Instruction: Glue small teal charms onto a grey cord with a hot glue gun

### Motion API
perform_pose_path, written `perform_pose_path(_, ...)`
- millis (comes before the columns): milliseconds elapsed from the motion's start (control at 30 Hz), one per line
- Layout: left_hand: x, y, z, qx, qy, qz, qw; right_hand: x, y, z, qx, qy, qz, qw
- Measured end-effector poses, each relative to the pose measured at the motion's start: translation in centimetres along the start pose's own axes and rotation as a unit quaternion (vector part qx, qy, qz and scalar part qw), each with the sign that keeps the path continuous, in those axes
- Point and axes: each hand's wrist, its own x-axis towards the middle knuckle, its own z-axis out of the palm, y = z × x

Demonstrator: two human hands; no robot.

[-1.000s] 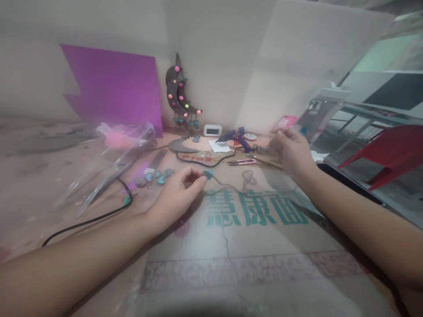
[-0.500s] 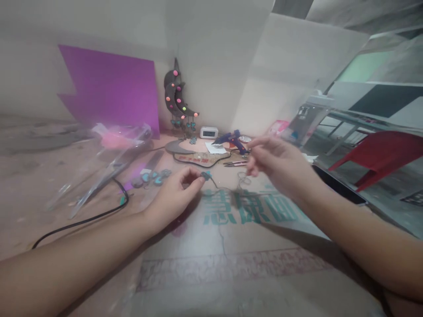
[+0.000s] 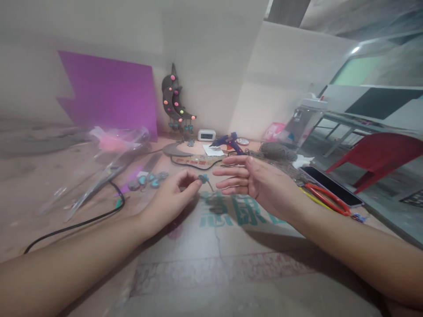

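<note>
My left hand [image 3: 176, 193] pinches a small teal-and-grey ornament [image 3: 203, 178] between thumb and fingertips, low over the table's middle. A grey string [image 3: 212, 187] trails from the ornament toward my right hand, which hides its further course. Just right of the ornament, my right hand [image 3: 251, 178] hangs with its fingers stretched out and apart, and nothing shows in it. Left of my left hand lie several similar teal-and-grey pieces [image 3: 152, 179]. A grey crescent [image 3: 178, 149] lies flat beyond both hands.
A blue glue gun [image 3: 231, 141] rests on white paper [image 3: 213, 150] near a small clock [image 3: 206, 134]. Grey yarn [image 3: 279, 151], a phone [image 3: 332, 187] and red-handled scissors [image 3: 327, 199] are on the right. A decorated moon [image 3: 175, 99] hangs on the wall; plastic wrapping [image 3: 122, 141] and a black cable [image 3: 79, 226] lie left.
My right hand has come from the yarn at the right back toward the left, and its fingers have opened out. My left hand keeps its hold on the ornament.
</note>
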Motion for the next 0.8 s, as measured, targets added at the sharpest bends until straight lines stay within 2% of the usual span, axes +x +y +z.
perform_pose_path(167, 0.2, 0.1, 0.1, 0.066, -0.019, 0.000, 0.998, 0.0, -0.3, 0.2, -0.024, 0.022, -0.013, 0.999)
perform_pose_path(267, 0.5, -0.4, 0.1, 0.162, -0.045, 0.062, 0.984, 0.0, -1.3, 0.1, -0.061, 0.043, -0.031, 0.997)
perform_pose_path(367, 0.6, -1.1, 0.0, 0.217, -0.044, 0.112, 0.969, -0.1, -2.5, -0.2, -0.110, 0.076, -0.064, 0.989)
perform_pose_path(467, 0.5, -1.2, 0.0, 0.191, -0.044, 0.105, 0.975, -0.2, -3.2, -0.4, -0.134, 0.093, -0.083, 0.983)
perform_pose_path(600, 0.3, -0.6, -0.2, 0.139, -0.028, 0.097, 0.985, -0.4, -2.7, -0.4, -0.128, 0.059, -0.073, 0.987)
perform_pose_path(767, 0.0, 0.9, -0.7, 0.100, 0.039, 0.152, 0.982, -1.1, -1.8, 0.4, -0.119, 0.023, -0.036, 0.992)
perform_pose_path(800, -0.2, 1.4, -0.7, 0.080, 0.028, 0.138, 0.987, -1.3, -1.7, 0.6, -0.112, 0.009, -0.034, 0.993)
